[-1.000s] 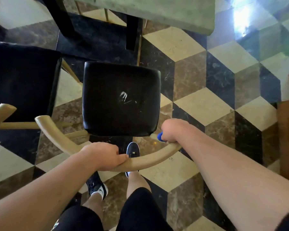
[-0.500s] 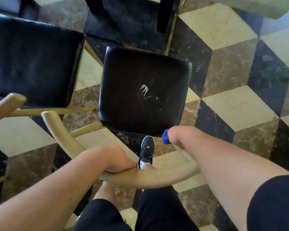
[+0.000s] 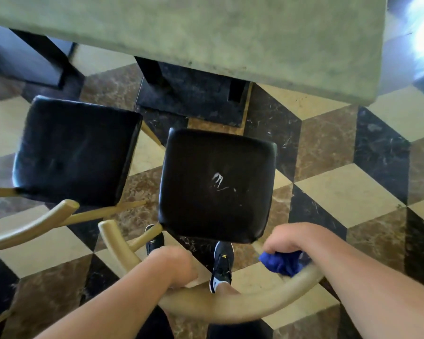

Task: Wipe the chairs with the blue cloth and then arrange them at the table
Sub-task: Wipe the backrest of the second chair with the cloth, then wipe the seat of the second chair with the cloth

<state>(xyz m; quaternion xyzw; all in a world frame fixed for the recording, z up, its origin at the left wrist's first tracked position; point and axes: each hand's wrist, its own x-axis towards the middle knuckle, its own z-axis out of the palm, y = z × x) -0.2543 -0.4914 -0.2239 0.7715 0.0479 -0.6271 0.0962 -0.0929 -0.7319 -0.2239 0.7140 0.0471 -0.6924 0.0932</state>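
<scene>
The chair [image 3: 217, 189] is held short of the table [image 3: 230, 37] edge, its curved backrest clasped by the left hand [image 3: 174, 267]; the blue cloth [image 3: 283, 263] is seemingly pinned against it under the closed right hand [image 3: 291, 238].

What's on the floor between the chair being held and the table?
Nothing loose: the head view shows only bare tiled floor and the table's dark base between the chair and the table.

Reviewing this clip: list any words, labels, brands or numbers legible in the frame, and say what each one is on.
No readable text in this frame.
Shoes: a small yellow mark on each tongue, too small and blurred to read.
Black seat of the held chair: white scuff marks, not lettering.
Blue cloth, table and second chair's seat: no print visible.
</scene>
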